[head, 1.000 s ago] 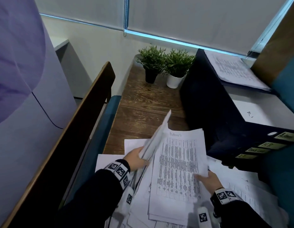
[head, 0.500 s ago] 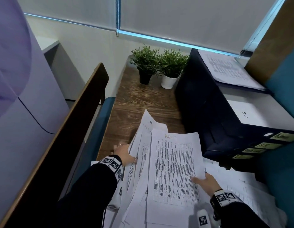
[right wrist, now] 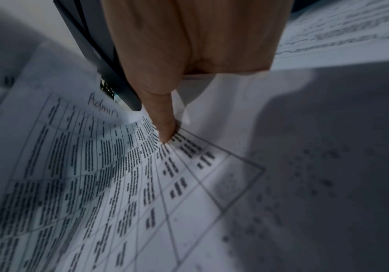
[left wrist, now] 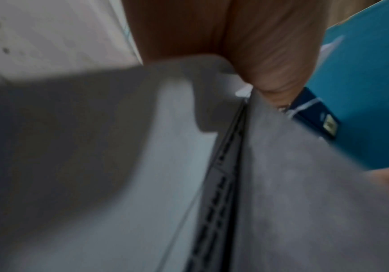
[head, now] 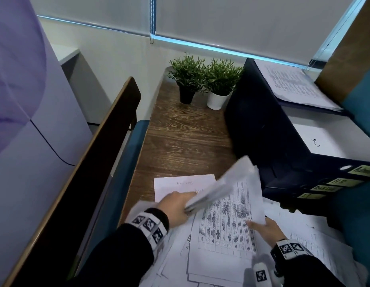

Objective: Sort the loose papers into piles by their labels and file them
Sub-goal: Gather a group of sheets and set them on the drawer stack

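My left hand grips a thin bundle of papers, blurred with motion and raised toward the right. In the left wrist view its thumb pinches the grey sheets. My right hand holds a printed table sheet by its right edge. The right wrist view has the thumb pressing on that sheet, which is headed "Admin". A single white sheet lies flat on the wooden desk, left of the bundle. More loose papers lie under and right of my hands.
Stacked dark blue binders with yellow spine labels stand on the right, with papers on top. Two potted plants stand at the desk's far end. A teal and wood partition borders the desk's left side.
My left hand dipped left and down with the bundle, then swung back up to the right. A single sheet now lies on the desk. The right hand stays on the table sheet.
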Demonstrator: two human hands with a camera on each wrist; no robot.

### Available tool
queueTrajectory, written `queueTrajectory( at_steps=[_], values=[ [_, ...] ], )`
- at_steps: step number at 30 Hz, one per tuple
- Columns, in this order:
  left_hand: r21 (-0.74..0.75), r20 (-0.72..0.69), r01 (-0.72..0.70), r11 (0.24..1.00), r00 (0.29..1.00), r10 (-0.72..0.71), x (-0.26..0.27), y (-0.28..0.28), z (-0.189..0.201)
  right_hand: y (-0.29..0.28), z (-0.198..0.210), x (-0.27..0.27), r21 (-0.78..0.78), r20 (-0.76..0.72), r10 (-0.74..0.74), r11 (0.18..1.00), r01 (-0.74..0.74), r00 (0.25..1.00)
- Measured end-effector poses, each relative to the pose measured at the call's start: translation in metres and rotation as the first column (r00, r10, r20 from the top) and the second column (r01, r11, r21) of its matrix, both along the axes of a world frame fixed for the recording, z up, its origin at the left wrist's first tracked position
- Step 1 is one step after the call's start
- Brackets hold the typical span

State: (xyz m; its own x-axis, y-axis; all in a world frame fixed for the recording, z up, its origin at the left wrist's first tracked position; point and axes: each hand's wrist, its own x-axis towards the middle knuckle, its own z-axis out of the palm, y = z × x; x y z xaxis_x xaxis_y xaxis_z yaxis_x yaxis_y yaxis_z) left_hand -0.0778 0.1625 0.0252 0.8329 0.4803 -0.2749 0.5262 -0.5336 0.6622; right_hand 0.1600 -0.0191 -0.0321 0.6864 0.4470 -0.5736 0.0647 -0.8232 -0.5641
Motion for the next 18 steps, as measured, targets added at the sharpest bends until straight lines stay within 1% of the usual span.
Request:
queueTrajectory(
  at_steps=[1,3,6,9,10,11,12,13,14,15,16,17,18],
  values=[
    [0.034,-0.02,0.048,0.998,0.999,-0.047,-0.002,-0.009,0.002,0.0,0.0,0.0,-0.003,-0.001,-0.008,1.0,0.008,1.0],
    [0.065,-0.039,0.091,0.994,0.995,-0.088,-0.005,-0.021,0.004,0.002,0.003,-0.001,0.011,0.003,-0.038,0.999,0.038,0.999],
    [0.031,0.019,0.006,0.999,1.0,-0.007,-0.01,-0.017,0.005,0.002,0.003,-0.005,0.0,0.007,-0.053,0.999,0.053,0.999],
    [0.008,0.055,-0.055,0.998,0.997,0.054,-0.012,-0.006,-0.002,-0.003,-0.012,0.001,0.021,-0.009,-0.059,0.998,0.059,0.998],
    [-0.017,0.064,-0.064,0.998,0.996,0.065,-0.013,-0.004,-0.005,-0.001,-0.004,-0.005,0.032,-0.015,-0.064,0.997,0.064,0.998],
    [-0.083,0.081,-0.085,0.993,0.992,0.092,-0.013,-0.002,-0.006,-0.001,-0.001,-0.008,0.044,-0.017,-0.073,0.996,0.074,0.997],
    [-0.207,0.107,-0.127,0.97,0.983,0.151,-0.013,0.002,-0.01,-0.001,0.002,-0.011,0.045,-0.021,-0.077,0.996,0.078,0.997],
    [-0.376,0.151,-0.18,0.909,0.956,0.252,-0.013,0.005,-0.01,-0.001,0.002,-0.011,0.042,-0.027,-0.084,0.995,0.085,0.996],
    [-0.557,0.165,-0.23,0.798,0.911,0.378,-0.013,0.01,-0.01,-0.001,0.003,-0.011,0.039,-0.026,-0.074,0.996,0.075,0.997],
    [-0.726,0.147,-0.238,0.645,0.862,0.484,-0.013,0.016,-0.011,-0.001,0.006,-0.013,0.03,-0.031,-0.07,0.997,0.071,0.997],
    [-0.851,0.104,-0.219,0.476,0.819,0.564,-0.013,0.024,-0.011,-0.001,0.009,-0.015,0.033,-0.04,-0.069,0.997,0.071,0.997],
    [-0.921,0.045,-0.211,0.328,0.777,0.627,-0.013,0.034,-0.015,-0.002,0.013,-0.016,0.031,-0.037,-0.073,0.997,0.074,0.997],
    [-0.945,-0.039,-0.249,0.212,0.729,0.683,-0.012,0.043,-0.017,-0.002,0.014,-0.016,0.045,-0.032,-0.068,0.997,0.069,0.997]
  ],
)
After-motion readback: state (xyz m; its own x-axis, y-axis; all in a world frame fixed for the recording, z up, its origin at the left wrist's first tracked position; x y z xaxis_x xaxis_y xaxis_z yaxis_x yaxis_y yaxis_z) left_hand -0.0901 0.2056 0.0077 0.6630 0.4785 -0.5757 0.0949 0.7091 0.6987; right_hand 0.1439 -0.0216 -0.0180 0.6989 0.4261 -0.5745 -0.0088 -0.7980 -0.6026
